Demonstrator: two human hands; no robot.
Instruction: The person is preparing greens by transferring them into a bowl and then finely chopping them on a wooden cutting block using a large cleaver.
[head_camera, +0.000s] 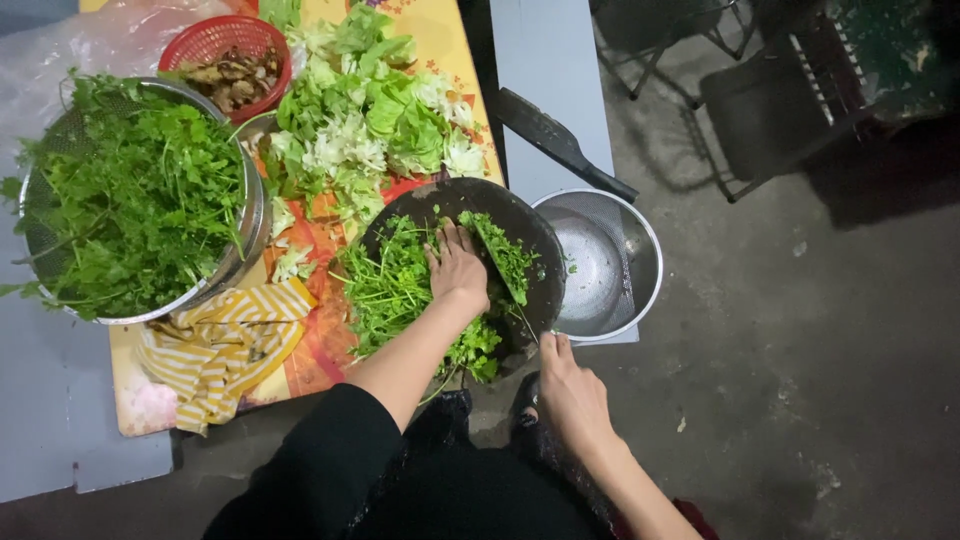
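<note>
The dark knife blade (497, 262) is largely buried under chopped green herbs (395, 290); these are pressed flat by the left hand (457, 268), while the right hand's (568, 385) grip cannot be told.

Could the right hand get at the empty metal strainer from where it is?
Probably yes: the right hand is beside the metal strainer, though a knife fills it. Nothing lies between them.

- Two bare hands: the left hand (458, 268) and the right hand (568, 388).
- One round dark chopping board (545, 265).
- Two knives: one green-smeared blade (497, 262) on the board, one dark cleaver (560, 143) lying apart.
- Two metal strainer bowls: one full of leafy herbs (252, 215), one empty steel one (625, 255).
- One red plastic basket (215, 38).
- One yellow striped cloth (225, 345).
- One heap of pale lettuce leaves (370, 120).
- One bunch of green herbs (385, 290) on the board.
</note>
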